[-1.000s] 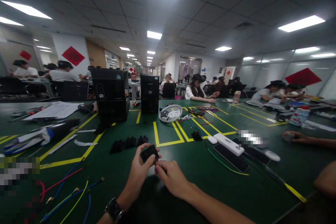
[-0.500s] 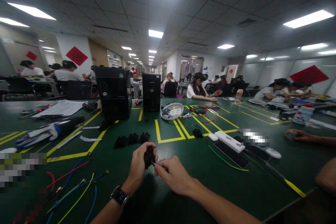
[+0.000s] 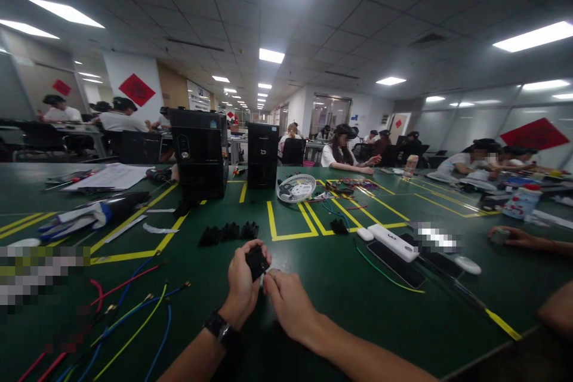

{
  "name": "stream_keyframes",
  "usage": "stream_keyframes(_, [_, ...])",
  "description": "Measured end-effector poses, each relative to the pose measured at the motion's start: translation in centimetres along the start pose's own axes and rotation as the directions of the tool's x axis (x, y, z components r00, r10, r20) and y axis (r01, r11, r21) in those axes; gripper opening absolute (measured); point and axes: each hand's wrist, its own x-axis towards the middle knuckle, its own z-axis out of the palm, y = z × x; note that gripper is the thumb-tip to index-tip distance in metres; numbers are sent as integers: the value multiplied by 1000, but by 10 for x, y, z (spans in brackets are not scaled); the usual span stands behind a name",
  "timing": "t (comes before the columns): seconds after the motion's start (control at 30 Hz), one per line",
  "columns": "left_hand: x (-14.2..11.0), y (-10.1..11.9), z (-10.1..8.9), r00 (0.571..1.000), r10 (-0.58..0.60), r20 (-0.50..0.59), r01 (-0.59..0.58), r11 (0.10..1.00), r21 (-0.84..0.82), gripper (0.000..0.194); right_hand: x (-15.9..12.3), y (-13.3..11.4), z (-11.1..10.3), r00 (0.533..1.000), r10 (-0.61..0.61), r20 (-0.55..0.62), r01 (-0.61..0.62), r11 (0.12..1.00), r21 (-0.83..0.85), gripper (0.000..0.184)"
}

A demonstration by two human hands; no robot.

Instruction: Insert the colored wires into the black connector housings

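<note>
My left hand [image 3: 243, 277], with a watch on its wrist, is closed around a small black plastic block [image 3: 256, 261]. Its squarish face, with small holes in it, is turned towards me. Beside the block's lower right edge, my right hand [image 3: 286, 295] is closed in a pinch. Something small and thin sticks out from those fingertips against the block; its kind cannot be made out. Just beyond my hands, several similar black blocks [image 3: 229, 233] stand in a row, and another black block [image 3: 339, 226] lies farther right.
Loose coloured wires [image 3: 129, 325] spread across the table at left. Two black computer towers [image 3: 199, 152] and a white basket [image 3: 296, 188] stand farther back. To the right are a white device [image 3: 388, 241], a dark phone-like slab [image 3: 396, 264] and a co-worker's hand [image 3: 514, 235].
My left hand has turned the black block so more of its holed face shows. The right hand stays pinched at its edge. The whole view has shifted slightly.
</note>
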Motion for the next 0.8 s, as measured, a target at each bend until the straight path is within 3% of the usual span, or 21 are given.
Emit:
stream_keyframes(0.13, [1, 1, 2, 998, -64, 20, 65, 997, -45, 22, -2, -4, 6, 999, 43, 11, -42, 998, -45, 32])
stream_keyframes(0.27, [0, 9, 0, 985, -151, 88, 155, 987, -40, 23, -2, 4, -3, 997, -40, 63, 44, 997, -59, 32])
stream_keyframes(0.37, [2, 11, -1, 991, -95, 98, 97, 995, -15, 25, -1, 8, -8, 995, -73, 66, 74, 997, -20, 32])
stream_keyframes(0.5, [7, 7, -4, 996, 42, 81, -50, 995, 92, 23, 2, 3, -12, 998, -28, 48, 27, 999, 29, 32])
stream_keyframes(0.6, [10, 7, -7, 986, 98, 133, -117, 983, 141, 23, 4, -7, -20, 998, 4, 68, -8, 999, 50, 37])
stream_keyframes(0.8, [4, 7, -7, 983, 39, 178, -47, 998, 40, 24, 0, -11, -19, 997, -17, 75, 16, 1000, 4, 37])
